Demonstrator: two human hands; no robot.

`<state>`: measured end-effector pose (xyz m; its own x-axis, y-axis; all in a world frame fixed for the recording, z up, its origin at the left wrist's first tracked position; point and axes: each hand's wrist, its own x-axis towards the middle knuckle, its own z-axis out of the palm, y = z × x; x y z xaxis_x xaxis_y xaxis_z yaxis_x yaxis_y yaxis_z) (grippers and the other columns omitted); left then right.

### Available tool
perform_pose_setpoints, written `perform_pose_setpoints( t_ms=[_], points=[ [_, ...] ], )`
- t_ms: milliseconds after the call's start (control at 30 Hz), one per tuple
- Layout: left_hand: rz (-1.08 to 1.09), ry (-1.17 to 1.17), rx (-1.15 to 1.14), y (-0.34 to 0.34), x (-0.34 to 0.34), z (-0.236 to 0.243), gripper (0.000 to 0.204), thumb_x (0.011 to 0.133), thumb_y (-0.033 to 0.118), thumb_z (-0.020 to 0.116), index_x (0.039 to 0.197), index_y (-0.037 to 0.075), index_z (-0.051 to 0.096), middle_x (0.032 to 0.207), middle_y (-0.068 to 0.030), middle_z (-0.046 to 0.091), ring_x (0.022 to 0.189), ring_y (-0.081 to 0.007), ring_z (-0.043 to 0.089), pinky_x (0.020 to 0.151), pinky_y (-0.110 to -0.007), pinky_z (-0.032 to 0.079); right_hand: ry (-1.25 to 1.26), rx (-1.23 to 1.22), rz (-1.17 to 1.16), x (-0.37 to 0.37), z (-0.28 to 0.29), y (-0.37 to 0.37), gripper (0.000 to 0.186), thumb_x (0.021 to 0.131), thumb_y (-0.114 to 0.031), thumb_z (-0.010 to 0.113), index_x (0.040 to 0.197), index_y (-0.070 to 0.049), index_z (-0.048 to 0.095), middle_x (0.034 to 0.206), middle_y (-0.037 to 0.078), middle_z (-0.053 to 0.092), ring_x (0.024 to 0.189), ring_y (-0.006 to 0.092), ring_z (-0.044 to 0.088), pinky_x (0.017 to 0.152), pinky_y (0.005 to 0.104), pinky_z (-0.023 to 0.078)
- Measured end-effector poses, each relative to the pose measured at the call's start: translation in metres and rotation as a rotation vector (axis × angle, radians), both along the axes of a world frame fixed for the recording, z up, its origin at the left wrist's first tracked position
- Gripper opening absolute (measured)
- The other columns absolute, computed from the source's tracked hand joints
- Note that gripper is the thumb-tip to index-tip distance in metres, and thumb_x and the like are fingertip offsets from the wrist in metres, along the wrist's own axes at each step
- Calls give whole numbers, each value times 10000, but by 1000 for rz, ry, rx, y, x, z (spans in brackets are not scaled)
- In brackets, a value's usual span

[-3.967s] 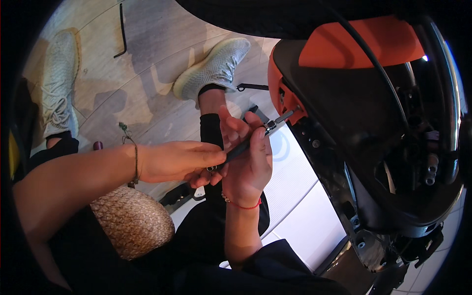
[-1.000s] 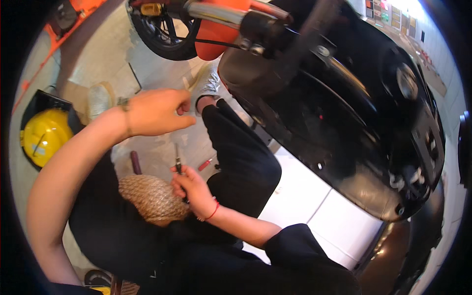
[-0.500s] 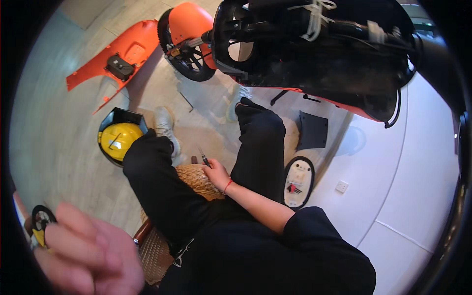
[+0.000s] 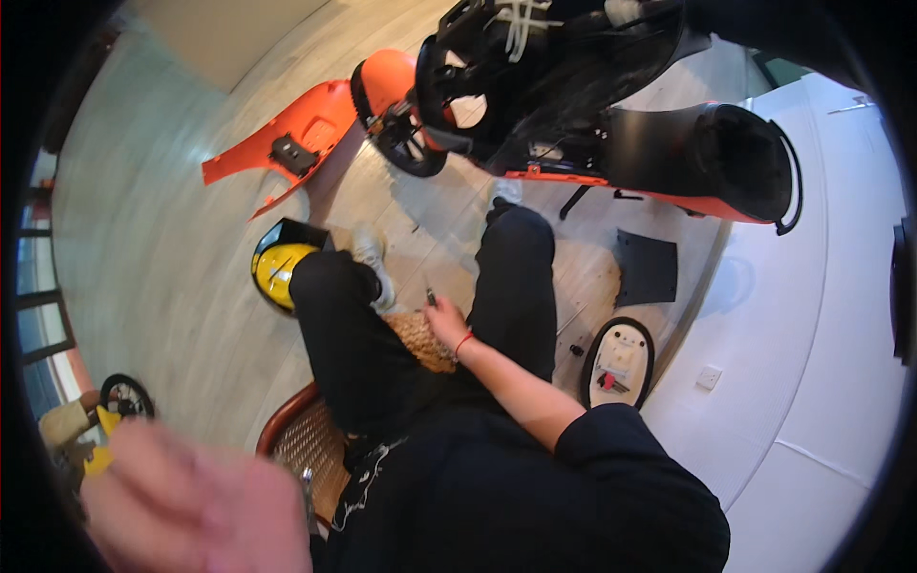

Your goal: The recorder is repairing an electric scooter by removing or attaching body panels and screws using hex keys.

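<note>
My right hand (image 4: pixel 447 323) is closed around a small screwdriver (image 4: pixel 431 297); its thin shaft points away from me, above the woven seat (image 4: pixel 420 342) between my legs. My left hand (image 4: pixel 196 497) is raised close to the camera at the lower left, large and smeared by motion. Its fingers look bent, but whether they hold anything cannot be made out. Ahead stands a partly stripped orange and black scooter (image 4: pixel 659 148), its front wheel (image 4: pixel 413 153) at the left and its inner parts bare.
An orange body panel (image 4: pixel 320 110) lies on the floor at the far left. Nearer is a yellow helmet (image 4: pixel 277 267) with a dark visor. To the right lie a dark curved panel (image 4: pixel 648 267) and an upturned scooter seat (image 4: pixel 621 349) beside the white wall (image 4: pixel 764 382).
My view has shifted, so the scooter and floor items appear moved and more of the scooter's rear shows. My left hand stays raised, now more blurred. The right hand still holds the screwdriver.
</note>
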<state>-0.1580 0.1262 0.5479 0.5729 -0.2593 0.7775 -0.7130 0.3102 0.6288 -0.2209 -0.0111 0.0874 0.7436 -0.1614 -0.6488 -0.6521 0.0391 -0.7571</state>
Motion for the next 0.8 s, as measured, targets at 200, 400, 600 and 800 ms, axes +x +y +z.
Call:
perform_pose_setpoints(
  t_ms=[200,400,600,800],
  points=[
    [510,518,189,23,-23,-113,232,913,153,421,1066,3,509,993,-83,559,791,-126,488,733,-230,396,6,225,-103,-17,29,-20,160,843,-142,502,917,-4,531,659,38,551,519,100,489,481,243,395],
    [599,1047,233,73,-52,-176,186,886,81,477,1045,-6,520,989,-85,553,774,-97,478,752,-238,403,32,251,-113,-49,71,-56,155,849,-109,507,963,-3,513,658,20,535,513,65,450,463,208,357],
    [531,1087,191,81,-46,-198,176,891,78,471,1035,-4,529,971,-80,563,769,-90,491,742,-233,411,2,176,-138,-89,113,-90,168,848,-103,520,982,-2,505,685,4,513,547,61,447,494,192,367],
    [247,1026,226,49,-16,-197,174,884,75,503,1037,1,536,954,-67,584,778,-89,512,731,-224,422,-36,123,-306,-143,135,-79,187,830,-62,534,1000,9,504,667,8,520,522,58,456,479,189,376]
  ],
)
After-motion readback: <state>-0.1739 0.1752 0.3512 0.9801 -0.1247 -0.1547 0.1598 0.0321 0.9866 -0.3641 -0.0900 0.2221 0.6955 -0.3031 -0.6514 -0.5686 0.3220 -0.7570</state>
